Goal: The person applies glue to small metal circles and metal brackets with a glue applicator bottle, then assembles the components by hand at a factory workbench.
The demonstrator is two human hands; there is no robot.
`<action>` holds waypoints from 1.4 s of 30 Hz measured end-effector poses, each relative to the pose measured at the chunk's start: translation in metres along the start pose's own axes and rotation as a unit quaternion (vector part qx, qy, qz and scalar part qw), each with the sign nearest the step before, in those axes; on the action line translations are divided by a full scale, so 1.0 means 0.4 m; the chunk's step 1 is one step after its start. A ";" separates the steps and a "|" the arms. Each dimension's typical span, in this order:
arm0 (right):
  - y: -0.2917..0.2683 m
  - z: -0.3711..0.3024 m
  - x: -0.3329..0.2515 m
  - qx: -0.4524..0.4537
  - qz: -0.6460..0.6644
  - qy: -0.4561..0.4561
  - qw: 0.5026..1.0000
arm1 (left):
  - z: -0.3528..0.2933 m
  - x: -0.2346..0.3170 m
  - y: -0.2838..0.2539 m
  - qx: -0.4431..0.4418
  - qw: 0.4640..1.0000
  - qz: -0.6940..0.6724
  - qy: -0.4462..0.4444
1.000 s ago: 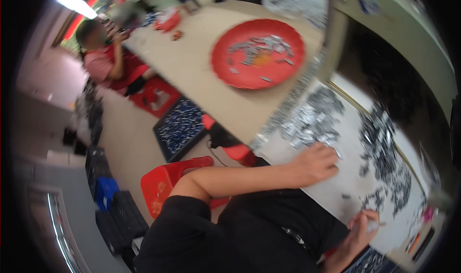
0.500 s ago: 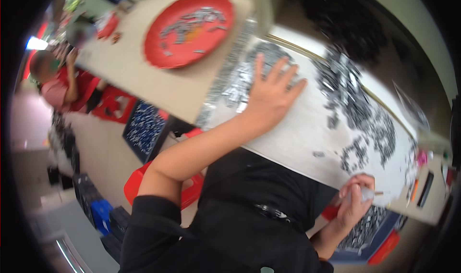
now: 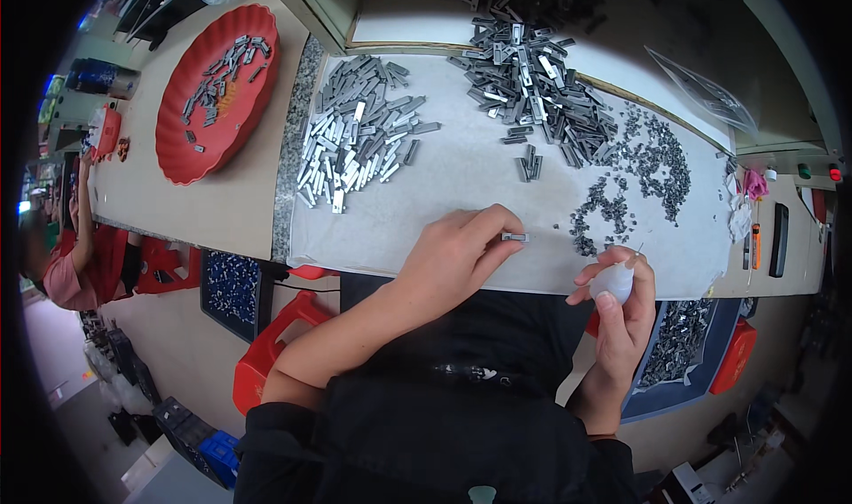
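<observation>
My left hand [image 3: 461, 251] pinches a small grey rectangular part [image 3: 515, 237] between thumb and forefinger, just over the white work surface [image 3: 470, 171]. In my right hand [image 3: 623, 313] is a small white squeeze bottle [image 3: 614, 280] with a thin needle tip, my fingers wrapped round it. Ahead of my left hand lies a pile of similar grey parts [image 3: 359, 127], some of them shiny. A second heap of grey and dark parts [image 3: 532, 82] spreads at the far middle. Tiny dark pieces [image 3: 608, 207] are scattered beyond my right hand.
A red scalloped tray [image 3: 235, 136] holding grey parts stands at the far left. On the right lie an orange cutter [image 3: 756, 247] and a black bar [image 3: 779, 240]. Below the table's right edge sits a blue bin [image 3: 652, 402] of parts. Another person [image 3: 80, 247] sits at left.
My left hand has drawn back from the pile toward me and now pinches a grey part. My right hand, with the bottle, has come up and inward. The whole view has turned.
</observation>
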State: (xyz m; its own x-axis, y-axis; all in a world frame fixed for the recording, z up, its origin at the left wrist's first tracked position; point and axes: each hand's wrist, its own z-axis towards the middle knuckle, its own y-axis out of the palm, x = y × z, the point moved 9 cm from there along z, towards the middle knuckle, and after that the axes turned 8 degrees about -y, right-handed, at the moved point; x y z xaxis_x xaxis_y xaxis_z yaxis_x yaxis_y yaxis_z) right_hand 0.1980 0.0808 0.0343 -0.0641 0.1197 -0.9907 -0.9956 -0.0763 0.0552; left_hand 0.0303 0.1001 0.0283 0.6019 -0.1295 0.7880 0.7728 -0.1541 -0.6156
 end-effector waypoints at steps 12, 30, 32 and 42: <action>-0.032 0.004 -0.067 0.105 0.055 -0.119 0.986 | -0.026 -0.060 0.027 -0.051 0.868 -0.488 -0.078; 0.058 -0.012 -0.136 -0.031 -0.161 -0.280 0.946 | -0.031 -0.066 0.015 -0.019 0.914 -0.399 -0.078; 0.062 -0.011 -0.134 -0.035 -0.167 -0.281 0.944 | -0.031 -0.067 0.016 -0.019 0.914 -0.397 -0.085; 0.065 -0.011 -0.132 -0.031 -0.179 -0.284 0.941 | -0.033 -0.075 0.017 0.009 0.902 -0.421 -0.096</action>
State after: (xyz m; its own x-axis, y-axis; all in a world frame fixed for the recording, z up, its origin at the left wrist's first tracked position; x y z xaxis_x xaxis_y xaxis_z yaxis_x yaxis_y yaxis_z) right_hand 0.1760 0.0680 0.0874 0.2303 0.6574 -0.7174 -0.9557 0.0141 -0.2939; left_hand 0.0149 0.0899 0.0005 -0.1769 0.1979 0.9641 0.9744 -0.1026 0.1999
